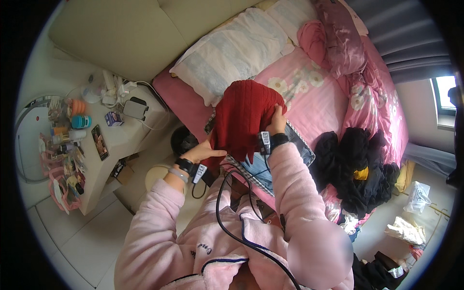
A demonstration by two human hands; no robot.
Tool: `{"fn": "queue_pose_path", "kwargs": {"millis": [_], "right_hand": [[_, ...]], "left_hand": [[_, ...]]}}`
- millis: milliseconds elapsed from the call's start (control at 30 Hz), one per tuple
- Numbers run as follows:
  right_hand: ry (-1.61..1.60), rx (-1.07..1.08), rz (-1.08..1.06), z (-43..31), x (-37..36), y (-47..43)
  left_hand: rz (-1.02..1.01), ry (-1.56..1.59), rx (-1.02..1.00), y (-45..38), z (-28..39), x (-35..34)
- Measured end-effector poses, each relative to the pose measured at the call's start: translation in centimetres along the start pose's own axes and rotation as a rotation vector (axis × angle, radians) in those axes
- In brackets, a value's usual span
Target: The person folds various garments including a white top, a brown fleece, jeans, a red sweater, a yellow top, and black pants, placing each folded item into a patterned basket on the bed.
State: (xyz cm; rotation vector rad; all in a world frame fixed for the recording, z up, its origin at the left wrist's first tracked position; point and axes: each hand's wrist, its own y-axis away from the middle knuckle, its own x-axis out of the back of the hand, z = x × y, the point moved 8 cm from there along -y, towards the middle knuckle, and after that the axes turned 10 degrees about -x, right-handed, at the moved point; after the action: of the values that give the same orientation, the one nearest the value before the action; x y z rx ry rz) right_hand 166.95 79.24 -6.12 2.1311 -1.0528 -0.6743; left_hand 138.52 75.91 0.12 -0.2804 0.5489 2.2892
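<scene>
A red ribbed knit garment (246,112) is held up in front of me, over the bed's near edge. My right hand (277,121) grips its right side, thumb up. My left hand (203,151) is at its lower left edge, the thumb pointing right; the fingers are partly behind the cloth, so their hold is hidden. Beneath the garment lies a fabric storage case with a patterned trim (308,150), with folded blue denim (259,170) inside. Both wrists wear black straps with small tagged devices, and a black cable hangs between my arms.
Black clothes (351,163) are heaped on the bed's right corner. Pillows (232,50) and a pink floral quilt (362,98) lie farther back. At left, a white dressing table (119,141) bears a phone (99,142), jars and cosmetics. A black bin (183,139) stands beside the bed.
</scene>
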Motion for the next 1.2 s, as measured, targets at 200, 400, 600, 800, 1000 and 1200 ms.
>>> {"fn": "queue_pose_path", "kwargs": {"millis": [200, 400, 600, 800, 1000, 1200], "right_hand": [[0.113, -0.116, -0.092, 9.0, 2.4, 3.8], [1.218, 0.174, 0.009, -2.6, 2.4, 3.5], [1.638, 1.276, -0.396, -9.3, -11.9, 9.1], [1.564, 0.745, -0.35, -6.1, -8.1, 6.6], [1.667, 0.889, 0.015, -6.8, -8.5, 3.9], [1.769, 1.469, -0.552, -2.2, -11.8, 10.7]], "left_hand": [[0.629, 0.227, 0.111, 1.4, -4.4, 4.2], [0.608, 0.266, 0.155, -1.2, -3.4, 4.1], [0.477, 0.129, 0.158, -2.5, -1.1, 3.8], [0.506, 0.548, 0.206, -2.1, -3.4, 2.9], [0.716, 0.045, 0.0, -5.9, -4.3, 4.5], [0.706, -0.716, -0.253, -1.1, 2.4, 1.0]]}}
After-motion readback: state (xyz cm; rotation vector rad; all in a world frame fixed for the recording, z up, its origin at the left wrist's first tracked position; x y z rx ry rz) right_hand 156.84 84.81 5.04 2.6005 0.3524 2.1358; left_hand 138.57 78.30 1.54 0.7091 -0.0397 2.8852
